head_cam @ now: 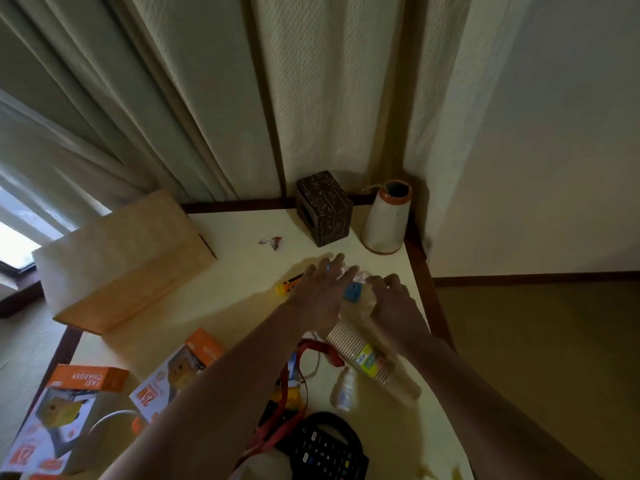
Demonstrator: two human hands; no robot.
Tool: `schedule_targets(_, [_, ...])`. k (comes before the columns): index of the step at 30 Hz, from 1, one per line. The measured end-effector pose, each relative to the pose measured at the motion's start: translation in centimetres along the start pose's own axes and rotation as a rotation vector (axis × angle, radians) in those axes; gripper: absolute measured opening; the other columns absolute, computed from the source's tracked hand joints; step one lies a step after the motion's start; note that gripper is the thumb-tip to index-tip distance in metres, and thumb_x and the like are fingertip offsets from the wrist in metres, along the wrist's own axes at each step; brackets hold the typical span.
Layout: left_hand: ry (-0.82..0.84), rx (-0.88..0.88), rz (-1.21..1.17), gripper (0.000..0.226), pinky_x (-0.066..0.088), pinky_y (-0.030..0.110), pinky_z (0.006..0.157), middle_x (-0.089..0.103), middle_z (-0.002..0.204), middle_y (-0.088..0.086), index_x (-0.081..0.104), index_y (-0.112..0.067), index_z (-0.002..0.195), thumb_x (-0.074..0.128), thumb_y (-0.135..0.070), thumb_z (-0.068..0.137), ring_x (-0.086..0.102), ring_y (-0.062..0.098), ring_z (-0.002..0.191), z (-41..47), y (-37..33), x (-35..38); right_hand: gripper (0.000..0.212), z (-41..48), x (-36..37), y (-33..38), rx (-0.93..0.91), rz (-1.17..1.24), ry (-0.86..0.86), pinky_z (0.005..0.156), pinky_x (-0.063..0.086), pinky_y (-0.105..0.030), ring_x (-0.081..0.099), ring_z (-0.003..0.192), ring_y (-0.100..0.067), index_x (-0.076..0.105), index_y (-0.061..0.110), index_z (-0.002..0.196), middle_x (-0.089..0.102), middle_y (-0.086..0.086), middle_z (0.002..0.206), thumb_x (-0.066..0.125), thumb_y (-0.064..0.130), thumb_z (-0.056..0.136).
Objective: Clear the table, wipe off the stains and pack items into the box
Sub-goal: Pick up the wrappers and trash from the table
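Both hands, left (318,289) spread open, right (391,299) curled, close on the clear plastic bottle (353,299); grip firmly before lifting toward the cardboard box (124,261).

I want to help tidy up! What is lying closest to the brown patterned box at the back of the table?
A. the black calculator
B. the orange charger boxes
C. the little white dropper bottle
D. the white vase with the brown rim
D: the white vase stands right beside the patterned box at the back corner, while the calculator, charger boxes and dropper bottle all lie at the near end of the table.
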State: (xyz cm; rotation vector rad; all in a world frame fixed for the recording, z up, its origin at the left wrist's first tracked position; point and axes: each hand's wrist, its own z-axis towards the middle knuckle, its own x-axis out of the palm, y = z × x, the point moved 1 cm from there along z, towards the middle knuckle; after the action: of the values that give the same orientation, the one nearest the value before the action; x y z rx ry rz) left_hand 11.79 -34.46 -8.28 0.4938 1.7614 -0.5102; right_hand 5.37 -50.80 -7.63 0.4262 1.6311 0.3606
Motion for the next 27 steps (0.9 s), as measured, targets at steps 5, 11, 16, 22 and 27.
schedule_targets(5, [-0.021, 0.06, -0.014, 0.086, 0.026, 0.05, 0.122, 0.023, 0.168, 0.012, 0.019, -0.022, 0.164, 0.066, -0.013, 0.092, 0.023, 0.035, 0.153, 1.8, 0.2, 1.8, 0.065, 1.3, 1.9, -0.9, 0.111, 0.004, 0.195, 0.084, 0.052, -0.042, 0.052, 0.103, -0.031, 0.038, 0.019, 0.135, 0.04, -0.01, 0.126, 0.065, 0.048, 0.084])
schedule_targets(11, [-0.098, 0.062, -0.03, 0.064, 0.045, 0.043, 0.103, 0.05, 0.136, 0.012, 0.049, -0.012, 0.147, 0.067, -0.003, 0.086, 0.046, 0.03, 0.126, 2.3, -0.2, 2.3, 0.03, 2.0, 3.3, -1.7, 0.099, 0.125, 0.103, 0.077, 0.048, -0.04, 0.058, 0.097, -0.032, 0.047, 0.008, 0.124, 0.048, -0.013, 0.116, 0.056, 0.014, 0.097])
schedule_targets(16, [-0.161, -0.035, -0.164, 0.054, 0.046, 0.044, 0.104, 0.054, 0.129, 0.015, 0.055, -0.006, 0.139, 0.06, 0.003, 0.086, 0.051, 0.033, 0.122, 2.3, -0.4, 2.9, 0.017, 2.1, 3.3, -1.3, 0.118, 0.118, 0.048, 0.076, 0.043, -0.034, 0.054, 0.097, -0.028, 0.053, 0.007, 0.113, 0.052, -0.011, 0.109, 0.051, 0.007, 0.096])
schedule_targets(22, [-0.518, -0.211, -0.361, 0.041, 0.046, 0.042, 0.095, 0.056, 0.115, 0.017, 0.059, -0.004, 0.13, 0.048, 0.002, 0.091, 0.052, 0.03, 0.107, 0.9, 1.8, -0.1, 0.019, 3.8, 3.1, 1.2, 0.037, 0.139, -0.072, 0.074, 0.05, -0.032, 0.056, 0.09, -0.02, 0.055, 0.011, 0.11, 0.054, -0.004, 0.104, 0.052, 0.003, 0.094])
schedule_targets(27, [-0.555, -0.379, 0.017, 0.034, 0.045, 0.046, 0.065, 0.057, 0.087, 0.023, 0.063, 0.006, 0.104, 0.032, -0.005, 0.096, 0.054, 0.037, 0.072, 0.3, 7.7, -0.3, 0.024, 6.2, 3.6, 3.5, 0.049, 0.032, -0.064, 0.085, 0.053, -0.046, 0.055, 0.101, -0.027, 0.049, 0.016, 0.121, 0.053, -0.009, 0.111, 0.051, 0.018, 0.097])
